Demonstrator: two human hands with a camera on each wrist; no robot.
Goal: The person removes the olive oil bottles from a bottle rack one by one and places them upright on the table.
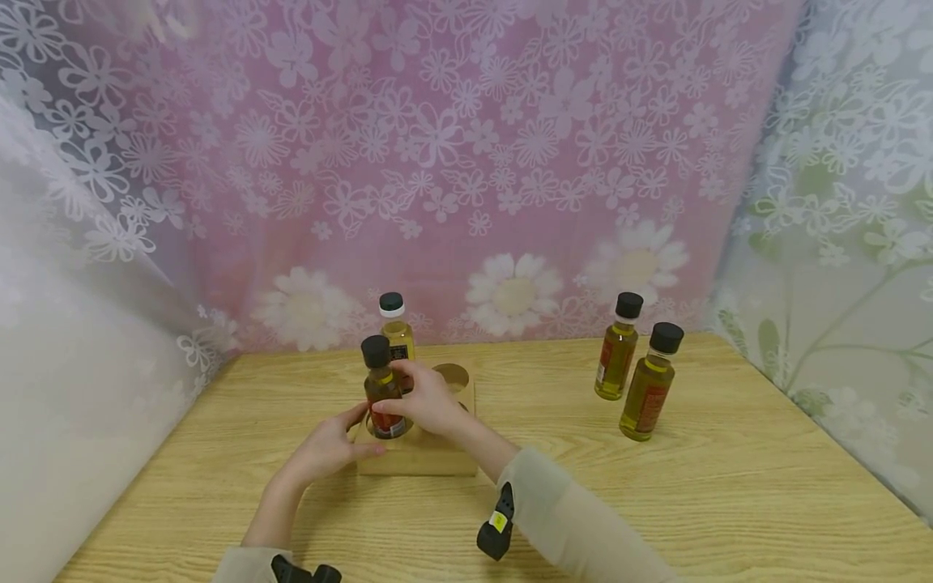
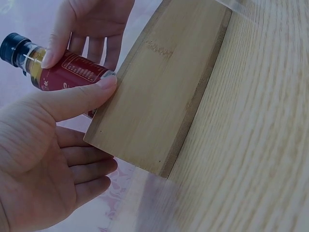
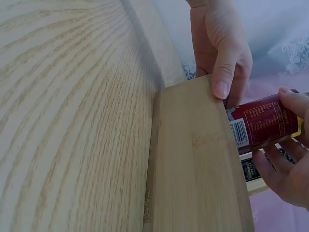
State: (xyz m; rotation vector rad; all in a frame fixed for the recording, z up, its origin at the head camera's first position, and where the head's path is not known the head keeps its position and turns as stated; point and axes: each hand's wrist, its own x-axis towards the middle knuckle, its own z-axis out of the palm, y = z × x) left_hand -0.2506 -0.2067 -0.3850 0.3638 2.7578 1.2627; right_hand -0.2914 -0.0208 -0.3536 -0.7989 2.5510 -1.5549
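My right hand (image 1: 432,401) pinches a small oil bottle (image 1: 381,390) with a black cap and a red label, thumb on one side and fingers on the other. The bottle stands upright at the front left hole of a wooden bottle rack (image 1: 430,463), its base overlapping the hole. At that corner my left hand (image 1: 326,445) holds the rack, thumb at the front top edge (image 2: 104,108) and fingers along the left side. Behind the held bottle, a paler oil bottle (image 1: 398,334) with a black-and-white cap stands in the back left hole.
Two more oil bottles, one farther back (image 1: 616,356) and one nearer (image 1: 647,397), stand on the wood-grain table (image 1: 554,405) to the right. A round hole (image 1: 452,374) shows at the rack's back right. Floral curtains (image 1: 466,162) hang behind and at both sides.
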